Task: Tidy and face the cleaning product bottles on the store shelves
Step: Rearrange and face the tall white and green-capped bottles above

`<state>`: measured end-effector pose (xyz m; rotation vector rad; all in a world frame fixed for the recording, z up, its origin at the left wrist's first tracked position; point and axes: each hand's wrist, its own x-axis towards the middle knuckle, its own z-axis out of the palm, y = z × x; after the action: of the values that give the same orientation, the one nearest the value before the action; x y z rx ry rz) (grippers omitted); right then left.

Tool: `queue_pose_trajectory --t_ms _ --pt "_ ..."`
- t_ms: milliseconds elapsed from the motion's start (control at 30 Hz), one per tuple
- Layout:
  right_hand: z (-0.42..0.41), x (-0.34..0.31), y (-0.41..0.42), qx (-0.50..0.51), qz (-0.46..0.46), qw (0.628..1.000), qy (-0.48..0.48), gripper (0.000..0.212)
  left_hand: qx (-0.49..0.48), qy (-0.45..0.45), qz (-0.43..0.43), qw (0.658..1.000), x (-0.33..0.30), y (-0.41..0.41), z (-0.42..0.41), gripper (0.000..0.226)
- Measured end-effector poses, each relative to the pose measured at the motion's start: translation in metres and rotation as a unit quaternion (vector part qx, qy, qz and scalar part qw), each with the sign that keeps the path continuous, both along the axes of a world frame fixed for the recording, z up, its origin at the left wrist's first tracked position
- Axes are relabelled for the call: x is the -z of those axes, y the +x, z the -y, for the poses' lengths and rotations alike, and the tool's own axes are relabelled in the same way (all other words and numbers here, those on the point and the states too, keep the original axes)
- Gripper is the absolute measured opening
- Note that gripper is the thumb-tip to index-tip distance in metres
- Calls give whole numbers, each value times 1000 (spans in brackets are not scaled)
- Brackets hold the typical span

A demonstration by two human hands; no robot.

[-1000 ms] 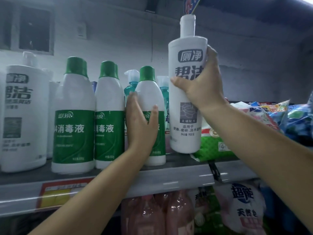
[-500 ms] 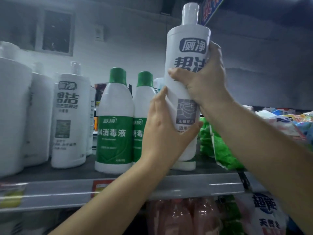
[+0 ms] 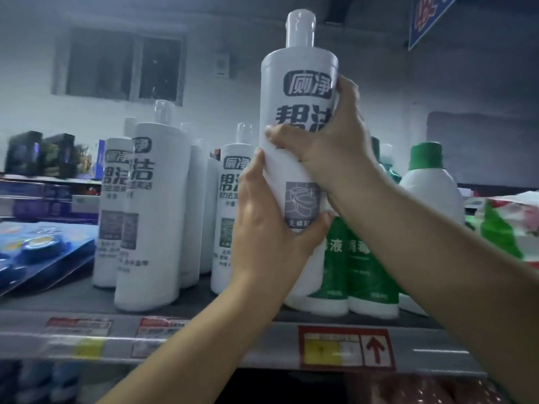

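White plastic, tall toilet-cleaner bottle [image 3: 297, 118], label to the viewer, held upright in the air above the front of the shelf [image 3: 262, 342], near its middle.

Head view, only view.

Right hand [image 3: 332, 153]: wrapped round the upper body from the right, fingers curled tight across the label, taking the weight.

Left hand [image 3: 271, 228]: clasped on the lower body from the left, thumb across the front; likely there to steady and aim the base.

White bottles, same kind [image 3: 151, 217]: cluster standing far left of the held one, labels mostly forward, some overlapping. Probable home for the held bottle, like with like.

Green-labelled bottles [image 3: 350, 272]: standing right of the hands, partly hidden by the forearms, one green cap behind.

Blue blister packs [image 3: 38, 252]: lying flat, far left.

Price tags [image 3: 347, 348]: on the shelf's front lip; print blurred.

Step judged: carrying the bottle to its group; setting down not yet done.
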<state>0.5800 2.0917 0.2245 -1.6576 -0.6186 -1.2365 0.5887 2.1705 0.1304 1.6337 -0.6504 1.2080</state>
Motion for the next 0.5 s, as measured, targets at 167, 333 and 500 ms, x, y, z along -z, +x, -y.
queue_pose_trajectory --t_ms 167,333,500 --pt "-40 16 23 23 7 1000 -10 83 8 1 -28 1000 12 14 -37 99" --pt "-61 31 42 37 -25 999 -8 86 0 16 -41 999 23 27 -60 95" --pt "-69 31 53 29 -52 998 9 80 -4 24 -43 999 21 32 -69 91"
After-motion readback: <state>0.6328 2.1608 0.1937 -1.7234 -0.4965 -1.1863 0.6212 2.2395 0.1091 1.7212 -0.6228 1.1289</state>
